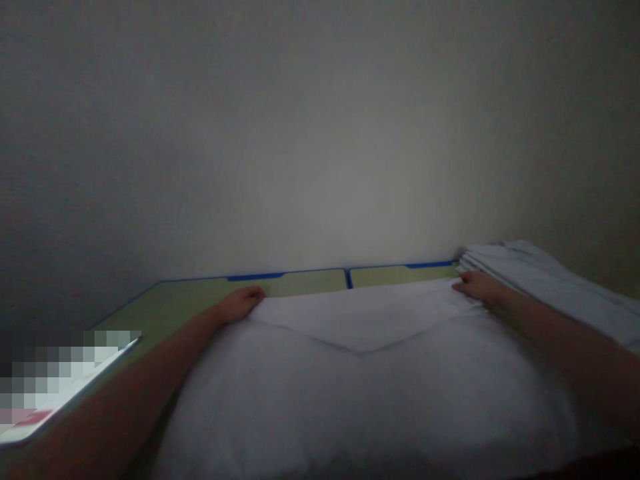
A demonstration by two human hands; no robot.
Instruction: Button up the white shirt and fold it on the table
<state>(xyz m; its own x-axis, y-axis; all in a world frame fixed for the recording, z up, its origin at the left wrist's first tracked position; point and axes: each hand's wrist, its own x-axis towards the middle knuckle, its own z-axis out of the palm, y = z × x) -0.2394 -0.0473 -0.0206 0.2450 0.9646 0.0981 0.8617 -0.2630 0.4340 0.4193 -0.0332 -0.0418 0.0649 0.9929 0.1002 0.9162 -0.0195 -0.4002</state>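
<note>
A white cloth [350, 393] spreads over the near middle of the table and falls toward me. Its far edge carries a folded-over flap whose lower edge dips to a shallow point in the middle. My left hand [243, 303] is closed on the far left corner, fingers pinched on the fabric. At the far right corner my right hand [475, 287] pinches the same edge, which is drawn nearly straight between both hands. The cloth's near end fades into shadow at the bottom of the view.
The pale green table [185, 300] has a blue rim and a seam in the middle. On the right lies a stack of folded white cloth [545, 273]. A bright, partly pixelated flat object [90, 373] stands at the left. Behind the table rises a grey wall [320, 133].
</note>
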